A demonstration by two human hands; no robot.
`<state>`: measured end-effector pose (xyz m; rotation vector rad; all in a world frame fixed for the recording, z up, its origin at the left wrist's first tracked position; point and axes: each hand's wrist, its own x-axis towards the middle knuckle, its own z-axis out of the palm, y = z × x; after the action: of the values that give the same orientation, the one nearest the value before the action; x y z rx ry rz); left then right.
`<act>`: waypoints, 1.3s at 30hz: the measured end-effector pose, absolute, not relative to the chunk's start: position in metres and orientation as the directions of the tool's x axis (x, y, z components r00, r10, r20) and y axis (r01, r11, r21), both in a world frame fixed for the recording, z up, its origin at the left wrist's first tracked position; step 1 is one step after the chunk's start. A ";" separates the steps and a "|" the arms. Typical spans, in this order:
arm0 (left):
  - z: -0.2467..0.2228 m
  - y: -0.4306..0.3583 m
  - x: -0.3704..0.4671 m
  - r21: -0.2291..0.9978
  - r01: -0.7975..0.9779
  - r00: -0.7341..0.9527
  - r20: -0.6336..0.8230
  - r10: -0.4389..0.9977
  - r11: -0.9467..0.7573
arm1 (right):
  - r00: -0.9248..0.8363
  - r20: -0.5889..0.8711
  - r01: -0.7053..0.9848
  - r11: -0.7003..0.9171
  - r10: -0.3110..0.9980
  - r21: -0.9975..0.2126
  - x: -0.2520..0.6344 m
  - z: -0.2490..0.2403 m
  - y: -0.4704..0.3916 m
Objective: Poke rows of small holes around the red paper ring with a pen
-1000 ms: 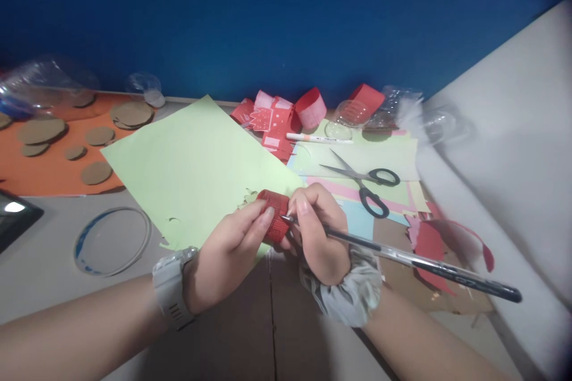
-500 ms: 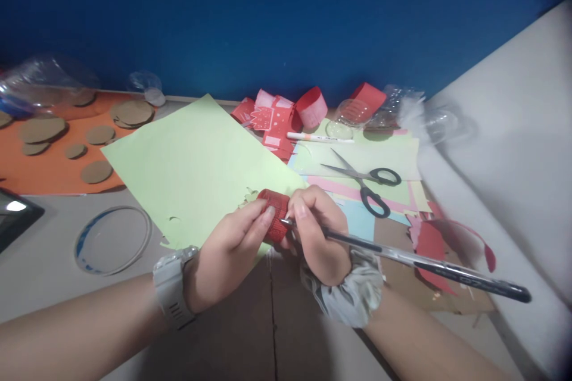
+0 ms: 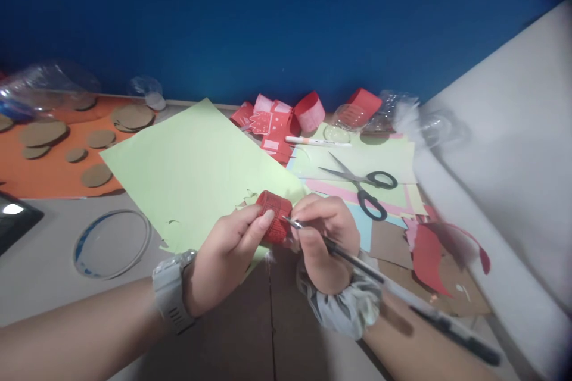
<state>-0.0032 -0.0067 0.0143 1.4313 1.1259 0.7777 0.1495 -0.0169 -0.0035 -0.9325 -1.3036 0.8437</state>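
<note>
Between thumb and fingers, my left hand (image 3: 232,241) grips a small red paper roll (image 3: 274,207) with dark lines drawn over it. My right hand (image 3: 328,238) is closed around a black and clear pen (image 3: 353,257), whose tip meets or nearly meets the roll's side. The pen's back end is smeared by motion. Right-hand fingers behind the pen are partly hidden. Under and beyond the hands lies a light green sheet of paper (image 3: 192,166), with ragged cut bits at its near edge.
Black-handled scissors (image 3: 357,178) lie spread on coloured papers (image 3: 379,155), near a white marker (image 3: 317,141). Red paper rings (image 3: 309,112) stand along the blue wall. Cardboard discs (image 3: 96,175) rest on orange paper (image 3: 53,181). A tape ring (image 3: 111,244) sits left, red scraps (image 3: 429,256) right.
The pen's back end has swung down and left, and its tip has shifted slightly on the roll. My right-hand fingers have moved a little right. The left hand keeps its hold.
</note>
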 end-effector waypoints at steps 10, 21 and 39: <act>0.008 -0.010 0.001 0.942 0.335 0.304 -0.136 0.943 0.028 | 0.100 0.144 -0.026 0.147 0.985 -0.989 0.151 -0.004 -0.013; 0.001 -0.010 -0.001 0.913 0.403 0.363 -0.100 0.926 -0.059 | 0.073 -0.015 -0.140 -0.005 0.997 -0.990 0.149 -0.006 -0.010; 0.006 -0.009 0.001 0.912 0.402 0.343 -0.072 0.937 -0.077 | 0.033 -0.034 -0.070 -0.032 0.999 -0.997 0.150 -0.005 -0.009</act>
<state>0.0013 -0.0087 0.0057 1.6585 1.2178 0.7064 0.1503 -0.0094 -0.0045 -1.1978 -1.1165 1.2400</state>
